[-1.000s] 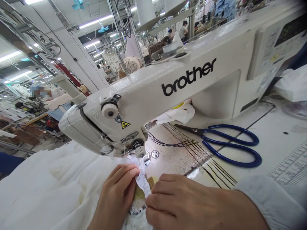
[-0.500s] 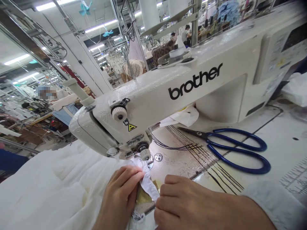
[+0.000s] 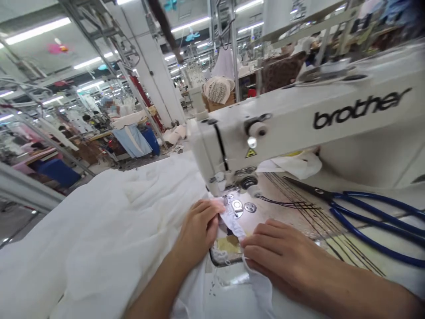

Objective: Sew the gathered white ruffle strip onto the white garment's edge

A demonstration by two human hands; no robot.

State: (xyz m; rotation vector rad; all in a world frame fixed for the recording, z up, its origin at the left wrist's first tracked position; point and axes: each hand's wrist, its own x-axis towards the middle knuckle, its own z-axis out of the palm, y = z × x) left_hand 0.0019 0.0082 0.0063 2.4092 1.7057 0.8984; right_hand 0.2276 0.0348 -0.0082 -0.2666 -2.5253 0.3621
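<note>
A narrow white fabric strip [image 3: 234,225] runs between my two hands, just in front of the needle area of a white sewing machine [image 3: 285,133]. My left hand [image 3: 199,223] has its fingers pressed together on the strip's far end, close to the lit needle plate [image 3: 237,205]. My right hand [image 3: 277,248] pinches the near end, and a loose tail of the strip hangs below it. Bulky white fabric [image 3: 109,230] spreads to the left and passes beside my left forearm.
Large blue-handled scissors [image 3: 375,217] lie open on the machine bed at right. Dark threads [image 3: 288,204] trail from under the machine head. White cloth [image 3: 299,165] sits behind the needle area. A person [image 3: 111,108] and other workstations stand in the background.
The camera view has swung left, so the machine, scissors and hands appear farther right. The strip now lies left of the needle plate, whose round centre is uncovered. Both hands still hold the strip.
</note>
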